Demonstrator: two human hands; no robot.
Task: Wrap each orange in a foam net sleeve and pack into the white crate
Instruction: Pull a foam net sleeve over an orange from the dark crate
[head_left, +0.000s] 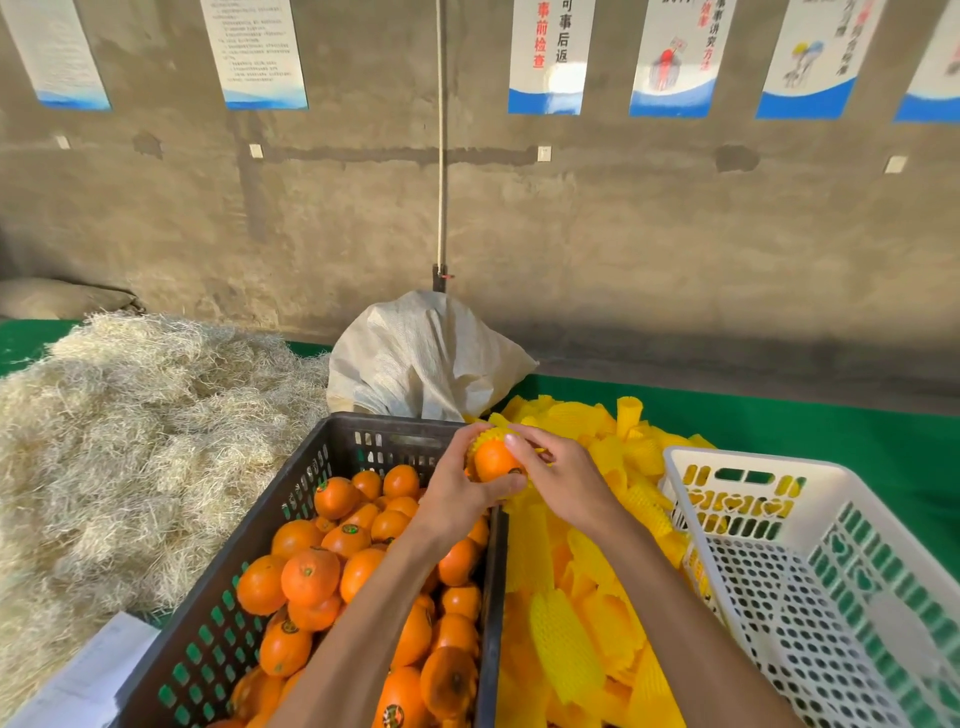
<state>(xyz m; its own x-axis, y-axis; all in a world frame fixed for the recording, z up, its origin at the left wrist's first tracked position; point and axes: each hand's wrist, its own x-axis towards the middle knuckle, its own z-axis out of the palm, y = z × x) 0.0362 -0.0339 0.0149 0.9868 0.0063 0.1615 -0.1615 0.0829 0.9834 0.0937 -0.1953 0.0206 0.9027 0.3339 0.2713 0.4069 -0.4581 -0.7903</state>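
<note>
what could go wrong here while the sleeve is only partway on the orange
1. The foam net sleeve covers only the far side of the orange, so it could slip back off before it is pulled over.
2. Left hand and right hand hold the fruit above the dark crate edge; a fumble might drop it among unwrapped oranges or the loose sleeves, not the white crate.

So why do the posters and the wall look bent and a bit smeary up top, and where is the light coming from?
Head view: the wide-angle lens bows the posters outward near the edges; the wall looks soft and smeared, while the orange and both hands, left and right, are sharper. Bright light falls on the straw and yellow foam nets; one poster shows a glare spot.
</note>
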